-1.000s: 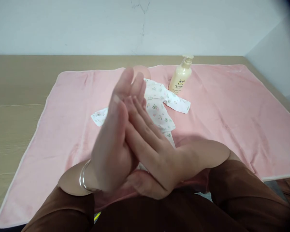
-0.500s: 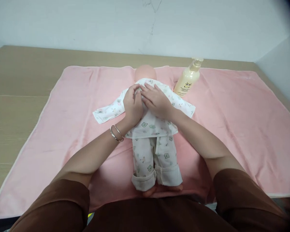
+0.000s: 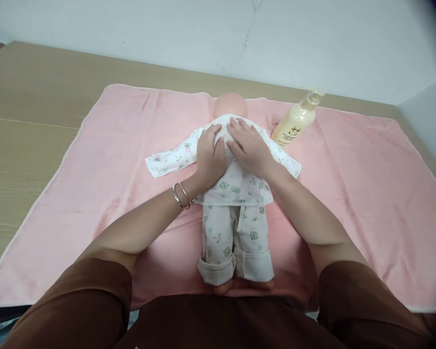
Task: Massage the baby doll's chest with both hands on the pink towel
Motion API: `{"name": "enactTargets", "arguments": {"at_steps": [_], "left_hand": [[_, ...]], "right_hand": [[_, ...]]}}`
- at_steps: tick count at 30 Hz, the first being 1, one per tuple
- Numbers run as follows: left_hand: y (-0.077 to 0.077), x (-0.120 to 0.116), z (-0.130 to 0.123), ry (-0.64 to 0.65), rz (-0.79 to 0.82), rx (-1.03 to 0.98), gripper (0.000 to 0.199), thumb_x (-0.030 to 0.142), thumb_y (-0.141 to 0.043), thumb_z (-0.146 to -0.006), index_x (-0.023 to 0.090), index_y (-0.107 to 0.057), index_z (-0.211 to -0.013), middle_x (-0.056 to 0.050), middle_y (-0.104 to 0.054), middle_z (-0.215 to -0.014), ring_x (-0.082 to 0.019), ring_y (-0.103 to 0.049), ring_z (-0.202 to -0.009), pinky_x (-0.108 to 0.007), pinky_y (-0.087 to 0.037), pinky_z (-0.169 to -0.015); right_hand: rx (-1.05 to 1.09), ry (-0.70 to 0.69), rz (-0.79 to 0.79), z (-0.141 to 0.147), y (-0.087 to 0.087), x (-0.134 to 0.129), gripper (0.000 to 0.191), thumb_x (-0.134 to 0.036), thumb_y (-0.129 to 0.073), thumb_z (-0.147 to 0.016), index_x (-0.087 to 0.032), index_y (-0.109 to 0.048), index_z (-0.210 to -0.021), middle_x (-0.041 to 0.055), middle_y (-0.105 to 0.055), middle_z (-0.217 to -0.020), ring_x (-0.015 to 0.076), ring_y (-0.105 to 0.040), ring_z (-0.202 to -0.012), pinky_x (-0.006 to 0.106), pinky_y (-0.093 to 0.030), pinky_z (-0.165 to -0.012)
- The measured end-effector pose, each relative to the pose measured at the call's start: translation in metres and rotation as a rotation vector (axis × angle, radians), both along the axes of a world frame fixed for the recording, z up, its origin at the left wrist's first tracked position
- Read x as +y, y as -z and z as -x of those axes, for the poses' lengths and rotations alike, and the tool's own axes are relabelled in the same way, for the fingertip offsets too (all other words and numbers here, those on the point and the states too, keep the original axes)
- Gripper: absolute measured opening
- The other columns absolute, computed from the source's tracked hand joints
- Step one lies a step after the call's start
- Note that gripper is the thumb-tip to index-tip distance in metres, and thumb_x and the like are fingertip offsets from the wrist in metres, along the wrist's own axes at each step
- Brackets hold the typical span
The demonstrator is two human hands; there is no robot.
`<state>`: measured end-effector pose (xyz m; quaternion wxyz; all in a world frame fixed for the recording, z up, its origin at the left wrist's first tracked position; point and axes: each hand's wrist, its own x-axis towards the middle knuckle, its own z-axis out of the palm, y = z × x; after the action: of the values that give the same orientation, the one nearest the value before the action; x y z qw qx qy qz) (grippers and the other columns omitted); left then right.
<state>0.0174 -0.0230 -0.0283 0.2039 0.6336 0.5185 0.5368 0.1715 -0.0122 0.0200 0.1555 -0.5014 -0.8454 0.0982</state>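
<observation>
- Currently, you have both hands on the doll (image 3: 235, 191), which lies lengthwise on the pink blanket (image 3: 356, 203) spread over the bench (image 3: 29, 106), head to the far side, feet to the near side; no face shows, so it seems to be face down.
- Your left hand (image 3: 210, 156) rests on the left of the upper body, thumb away from the other fingers; your right hand (image 3: 251, 147) lies flat on the right, fingers spread. Neither is clamped on anything, and a narrow strip of cloth shows between them.
- Done, by the look of it: the printed top (image 3: 236, 180) is on, sleeves out left and right, the trousers (image 3: 254, 230) are on with cuffs turned up, and both palms are placed.
- The pump bottle (image 3: 294, 125) stands at the far right, by the right sleeve, with neither hand on it.
- Contact looks in progress; how much handling is left, you cannot judge from this view.
</observation>
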Motion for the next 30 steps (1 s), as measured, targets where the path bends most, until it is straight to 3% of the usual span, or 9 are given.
{"name": "enactTargets", "arguments": {"at_steps": [3, 6, 10, 13, 17, 21, 25, 28, 30], "left_hand": [[0.000, 0.000, 0.000, 0.008, -0.003, 0.020, 0.040, 0.032, -0.046, -0.100, 0.020, -0.061, -0.135, -0.012, -0.067, -0.145, -0.028, -0.058, -0.140, -0.046, -0.043, -0.127], [-0.003, 0.001, 0.000, -0.003, 0.008, 0.008, 0.039, 0.028, -0.046, -0.098, 0.019, -0.063, -0.132, -0.011, -0.069, -0.142, -0.027, -0.060, -0.138, -0.046, -0.043, -0.127], [-0.009, 0.005, 0.000, 0.028, 0.065, -0.034, 0.034, 0.026, -0.045, -0.099, 0.020, -0.068, -0.122, -0.010, -0.073, -0.134, -0.026, -0.064, -0.130, -0.044, -0.048, -0.121], [-0.010, 0.007, 0.001, 0.047, 0.057, -0.009, 0.035, 0.030, -0.042, -0.102, 0.020, -0.069, -0.122, -0.011, -0.073, -0.136, -0.027, -0.063, -0.132, -0.047, -0.046, -0.123], [-0.002, 0.010, 0.002, 0.054, 0.032, 0.061, 0.042, 0.035, -0.047, -0.101, 0.020, -0.065, -0.136, -0.012, -0.066, -0.150, -0.029, -0.056, -0.145, -0.051, -0.033, -0.133], [0.006, 0.011, 0.003, 0.057, 0.047, 0.061, 0.048, 0.039, -0.046, -0.102, 0.018, -0.061, -0.143, -0.014, -0.061, -0.156, -0.030, -0.049, -0.153, -0.053, -0.027, -0.135], [0.008, 0.010, 0.004, 0.026, 0.058, -0.001, 0.053, 0.044, -0.042, -0.105, 0.021, -0.051, -0.152, -0.013, -0.044, -0.170, -0.029, -0.027, -0.166, -0.053, -0.017, -0.139], [0.007, 0.008, 0.003, 0.014, 0.090, 0.034, 0.057, 0.045, -0.042, -0.105, 0.017, -0.049, -0.154, -0.016, -0.042, -0.171, -0.029, -0.025, -0.166, -0.053, -0.015, -0.139], [0.006, 0.008, 0.001, 0.018, 0.102, 0.089, 0.058, 0.045, -0.044, -0.104, 0.014, -0.052, -0.152, -0.018, -0.044, -0.169, -0.032, -0.029, -0.165, -0.054, -0.014, -0.139]], "right_hand": [[0.007, 0.192, 0.033, -0.007, -0.001, 0.008, 0.067, -0.040, -0.031, -0.109, -0.002, -0.037, -0.164, 0.0206, -0.035, -0.173, 0.0336, -0.031, -0.164, 0.059, -0.023, -0.136], [-0.055, 0.234, -0.043, 0.005, -0.002, -0.018, 0.065, -0.034, -0.030, -0.109, 0.004, -0.039, -0.161, 0.0275, -0.038, -0.169, 0.0383, -0.034, -0.162, 0.060, -0.026, -0.134], [-0.094, -0.002, -0.133, 0.022, -0.002, -0.051, 0.060, -0.021, -0.043, -0.101, -0.006, -0.049, -0.158, 0.0194, -0.040, -0.171, 0.0359, -0.029, -0.164, 0.061, -0.020, -0.136], [-0.059, -0.100, -0.095, 0.015, 0.000, -0.035, 0.057, -0.020, -0.043, -0.099, -0.017, -0.056, -0.155, 0.0104, -0.043, -0.171, 0.0320, -0.029, -0.165, 0.065, -0.017, -0.136], [0.011, 0.080, -0.012, -0.002, 0.000, 0.002, 0.058, -0.036, -0.039, -0.107, -0.017, -0.047, -0.161, 0.0127, -0.033, -0.175, 0.0339, -0.027, -0.165, 0.063, -0.026, -0.133], [-0.024, 0.237, -0.055, 0.005, 0.000, -0.015, 0.064, -0.036, -0.034, -0.108, -0.001, -0.041, -0.161, 0.0260, -0.040, -0.169, 0.0396, -0.036, -0.160, 0.064, -0.028, -0.132], [-0.055, 0.033, -0.163, 0.020, 0.000, -0.044, 0.058, -0.022, -0.038, -0.102, -0.006, -0.053, -0.156, 0.0194, -0.047, -0.167, 0.0348, -0.036, -0.162, 0.058, -0.025, -0.135], [-0.040, -0.112, -0.106, 0.012, 0.001, -0.029, 0.057, -0.022, -0.040, -0.100, -0.016, -0.057, -0.154, 0.0095, -0.047, -0.168, 0.0292, -0.032, -0.164, 0.055, -0.021, -0.138], [-0.004, -0.053, -0.051, -0.001, 0.004, -0.007, 0.058, -0.031, -0.040, -0.104, -0.018, -0.051, -0.159, 0.0088, -0.039, -0.173, 0.0309, -0.027, -0.166, 0.059, -0.022, -0.136]]}}
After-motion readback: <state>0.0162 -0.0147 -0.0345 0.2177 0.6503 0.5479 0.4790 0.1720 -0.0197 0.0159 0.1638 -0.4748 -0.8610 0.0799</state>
